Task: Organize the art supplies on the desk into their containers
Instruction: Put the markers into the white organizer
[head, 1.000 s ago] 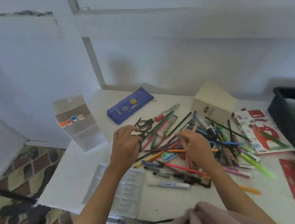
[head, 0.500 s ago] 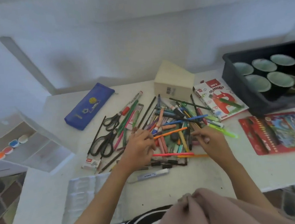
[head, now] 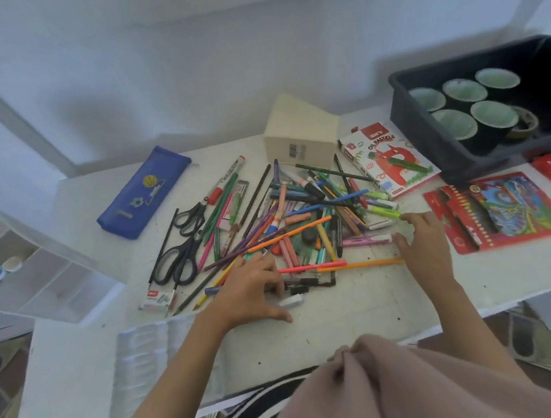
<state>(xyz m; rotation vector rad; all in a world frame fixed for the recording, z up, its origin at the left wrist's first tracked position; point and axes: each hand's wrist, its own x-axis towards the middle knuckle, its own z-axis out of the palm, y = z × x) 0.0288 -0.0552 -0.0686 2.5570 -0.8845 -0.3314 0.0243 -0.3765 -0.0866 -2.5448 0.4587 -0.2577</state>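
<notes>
1. Head view, edges: the desk [head: 359,305] has its near edge just under the forearms. The far edge meets the wall behind the cream box [head: 301,136].
2. Right side is crowded. The black tub [head: 426,122] sits at the far right corner, the red pencil pack [head: 501,212] in front of it and the oil pastels box [head: 390,165] beside it.
3. Left side: the clear drawer unit [head: 40,279] overhangs the left edge, and the blue pencil case [head: 143,193] is far left.
4. Free room is a bare strip between the pile of pens and pencils [head: 301,220] and the near edge. There is also a gap between the pile and the red pack.
5. The pile sits mid-desk, with the scissors [head: 178,257] on its left flank.
6. Left hand [head: 251,291]: palm down at the pile's near edge, fingers bent onto the pens, thumb spread wide. The white marker [head: 292,300] lies in the gap, not clamped.
7. Right hand [head: 427,245]: flat on the desk in the right gap, fingers nearly straight and holding nothing. The orange pencil [head: 359,264] has its end at the thumb.
</notes>
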